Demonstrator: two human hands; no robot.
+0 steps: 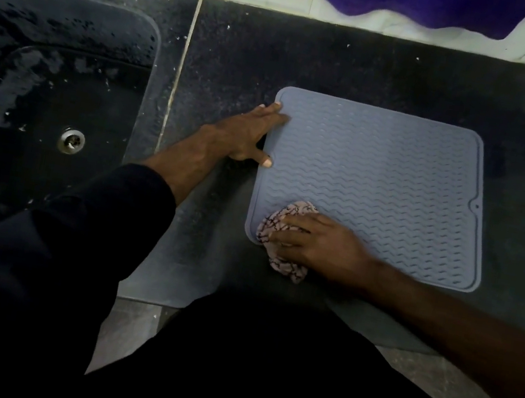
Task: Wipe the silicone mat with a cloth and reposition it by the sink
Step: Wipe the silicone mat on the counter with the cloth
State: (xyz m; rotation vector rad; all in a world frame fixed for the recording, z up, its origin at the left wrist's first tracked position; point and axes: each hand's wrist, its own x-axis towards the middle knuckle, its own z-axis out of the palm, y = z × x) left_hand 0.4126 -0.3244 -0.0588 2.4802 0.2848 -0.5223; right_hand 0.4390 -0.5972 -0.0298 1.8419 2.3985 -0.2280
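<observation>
Grey mat being wiped near its left corner.
Left hand flat, pinning the edge; right hand presses cloth, fingers loosely curled: stroke along ridges.

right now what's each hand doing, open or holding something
Left hand: open, straight fingers resting on the left edge of the silicone mat.
Right hand: fingers curled on the cloth, pressing it onto the mat's near left corner.

Mat right of sink, seemingly apart
</observation>
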